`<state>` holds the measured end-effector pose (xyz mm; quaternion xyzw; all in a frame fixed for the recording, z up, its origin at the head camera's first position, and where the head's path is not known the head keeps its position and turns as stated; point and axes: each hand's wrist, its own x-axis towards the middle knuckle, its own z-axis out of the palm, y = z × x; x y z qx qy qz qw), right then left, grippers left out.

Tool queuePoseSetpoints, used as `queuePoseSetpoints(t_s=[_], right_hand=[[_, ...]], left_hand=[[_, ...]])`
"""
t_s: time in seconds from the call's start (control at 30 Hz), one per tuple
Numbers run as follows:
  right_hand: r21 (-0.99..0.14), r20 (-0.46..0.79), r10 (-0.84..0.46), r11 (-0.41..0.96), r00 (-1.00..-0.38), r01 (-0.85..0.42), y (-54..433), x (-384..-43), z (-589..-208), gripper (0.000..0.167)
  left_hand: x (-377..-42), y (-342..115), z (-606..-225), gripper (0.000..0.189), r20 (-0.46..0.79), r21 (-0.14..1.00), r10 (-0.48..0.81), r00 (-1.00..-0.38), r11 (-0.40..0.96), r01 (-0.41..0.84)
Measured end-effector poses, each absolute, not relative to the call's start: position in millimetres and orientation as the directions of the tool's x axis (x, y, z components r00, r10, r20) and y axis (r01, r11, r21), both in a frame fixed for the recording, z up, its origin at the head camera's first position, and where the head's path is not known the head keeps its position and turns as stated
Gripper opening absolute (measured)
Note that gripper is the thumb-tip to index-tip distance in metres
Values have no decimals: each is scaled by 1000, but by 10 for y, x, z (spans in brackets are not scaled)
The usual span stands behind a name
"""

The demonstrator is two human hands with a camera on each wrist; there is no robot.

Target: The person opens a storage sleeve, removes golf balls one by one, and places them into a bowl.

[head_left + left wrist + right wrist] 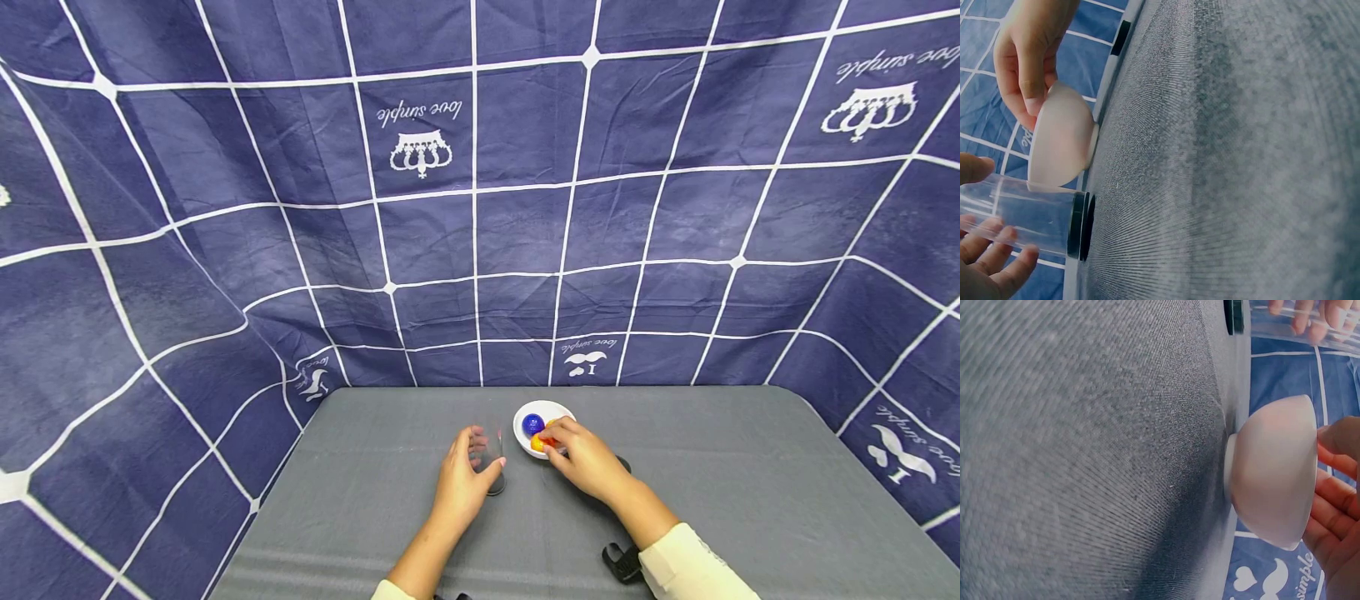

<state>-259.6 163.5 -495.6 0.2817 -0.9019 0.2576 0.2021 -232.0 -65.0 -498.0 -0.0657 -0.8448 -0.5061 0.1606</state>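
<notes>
My left hand [461, 482] is curved round a clear plastic cylinder [1029, 212] with a black base, which stands upright on the grey table. The thumb and fingers lie on opposite sides of it. To its right sits a small white bowl [1272, 475]. Inside the bowl are a blue ball [532, 424] and an orange-yellow ball [537, 443]; a red-orange patch shows under the fingers. My right hand [588, 462] reaches over the rim with its fingertips down among the balls. The bowl's wall and the fingers hide whether they pinch one.
A grey cloth-covered table [360, 467] extends on all sides of the bowl and cylinder. Behind it and at both sides hangs a blue curtain [525, 233] with white grid lines. A black strap [622, 563] is at my right wrist.
</notes>
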Motion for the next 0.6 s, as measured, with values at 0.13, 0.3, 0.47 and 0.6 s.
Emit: queuePoseSetpoints(t_s=[0.13,0.3,0.47,0.6], right_hand=[[-358,518,-398,703,-757,-615,1640,-2601,-4970,18],[-380,539,-389,679,-747,-628,1649,-2604,-4987,18],[-381,550,-389,670,-739,-636,1651,-2608,-4986,19],[-407,575,-361,652,-734,-639,1660,-2606,-4980,19]], left_hand=[[-2304,-646,-4976,52,329,822,-25,-944,499,273],[-2284,-648,-5004,49,333,802,11,-943,522,289],[-2283,-656,-5012,50,329,809,17,-944,510,291],[-2284,-664,-5002,61,302,819,25,-953,505,273]])
